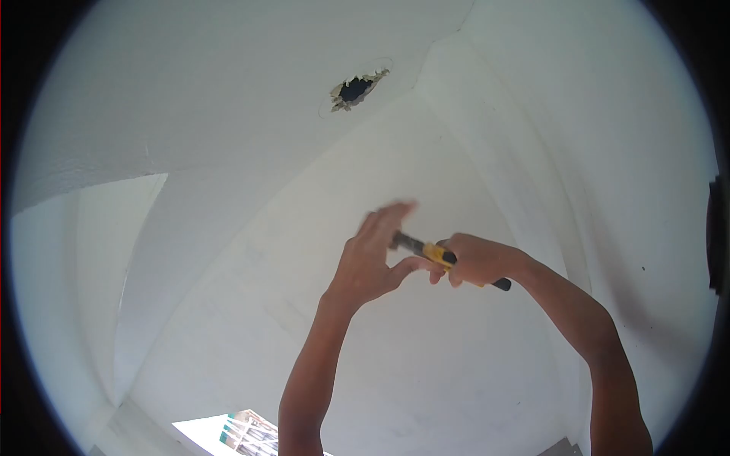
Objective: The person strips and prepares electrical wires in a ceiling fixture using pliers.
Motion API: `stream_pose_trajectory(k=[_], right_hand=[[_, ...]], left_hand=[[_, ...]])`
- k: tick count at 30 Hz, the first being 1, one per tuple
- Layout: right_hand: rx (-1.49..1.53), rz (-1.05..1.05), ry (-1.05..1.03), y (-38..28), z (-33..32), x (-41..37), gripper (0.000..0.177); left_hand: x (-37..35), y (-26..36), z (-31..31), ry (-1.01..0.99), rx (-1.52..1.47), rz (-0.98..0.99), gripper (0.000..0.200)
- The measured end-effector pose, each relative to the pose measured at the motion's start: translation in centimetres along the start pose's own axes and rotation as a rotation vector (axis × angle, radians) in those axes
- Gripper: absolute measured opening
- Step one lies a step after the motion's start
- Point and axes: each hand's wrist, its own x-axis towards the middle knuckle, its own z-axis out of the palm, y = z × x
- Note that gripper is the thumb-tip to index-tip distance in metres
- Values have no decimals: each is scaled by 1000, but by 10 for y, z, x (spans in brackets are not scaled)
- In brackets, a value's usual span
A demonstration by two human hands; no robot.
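Both my hands are raised in front of a pale wall. My right hand (479, 258) is closed round a yellow-and-black handled tool (432, 251). The tool's grey metal end points up and to the left, and its black butt shows below my right hand. What kind of tool it is, I cannot tell. Beside the grey end, my left hand (372, 262) is open, its fingers stretched upward and blurred at the tips. The left thumb reaches toward the right hand, close under the yellow part. Above both hands, a jagged hole (355, 90) is broken through the white ceiling (251, 76).
A thin drawn outline surrounds the hole, with torn, crumbling edges inside it. The white wall (426, 357) runs behind my arms. A bright opening with a grille (251, 433) lies at lower left. Something dark (715, 235) juts in at the right edge.
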Motion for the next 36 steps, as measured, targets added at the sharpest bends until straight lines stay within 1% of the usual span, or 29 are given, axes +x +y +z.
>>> stream_pose_trajectory(k=[1,3,4,5,6,7,8,9,10,11,12,13,14,15,17,18,20,21,23,24,26,27,28,29,36], right_hand=[[3,1,1,5,2,0,37],[-52,-98,-54,16,5,3,36],[-50,-94,-53,19,7,3,36],[-26,-92,-105,20,9,3,36],[-3,-92,-160,21,11,4,36],[-3,-95,-161,24,14,5,36],[81,-110,-190,26,18,7,38],[168,-123,-213,35,19,8,39],[175,-122,-209,46,19,11,39],[300,-175,-160,48,22,15,40],[425,-228,-112,48,26,19,41],[431,-232,-117,44,28,22,41],[555,-346,-1,34,29,27,42],[678,-458,119,25,29,33,43],[777,-514,193,0,27,54,47],[785,-517,191,-10,22,68,47],[827,-784,165,-28,15,94,59],[832,-787,165,-38,12,103,59],[873,-906,171,-52,8,117,64],[875,-906,168,-60,7,121,64],[849,-995,205,-66,7,127,64],[860,-989,201,-69,7,128,64],[840,-983,240,-71,7,129,64],[832,-981,265,-94,14,132,64],[767,-961,343,-98,5,135,61]], left_hand=[[-1,-8,2,-3,0,1,71],[-5,-29,6,-154,427,241,47],[-6,-33,7,-53,467,408,39],[-8,-36,3,-54,466,411,39],[-11,-42,-3,-19,439,443,34],[-14,-46,-7,17,414,473,29],[-15,-53,-9,15,416,472,29],[-12,-61,-3,119,388,456,18],[-10,-69,3,222,359,440,8],[-22,-76,-4,192,317,81,11],[-21,-71,-13,211,347,39,18],[-22,-66,-20,233,377,-5,27],[-31,-74,-23,155,462,-27,46],[-36,-78,-20,153,467,-25,46],[-43,-87,-21,263,535,11,51],[-43,-97,-21,257,541,13,51],[-46,-123,-19,403,656,64,55],[-50,-137,-13,400,660,66,55],[-59,-159,0,494,710,2,55],[-59,-161,1,493,712,0,55],[-62,-166,5,526,673,43,53],[-63,-166,4,516,677,37,53],[-62,-166,5,521,685,37,51],[-68,-163,-18,521,710,30,48],[-68,-163,-17,510,719,21,42]])
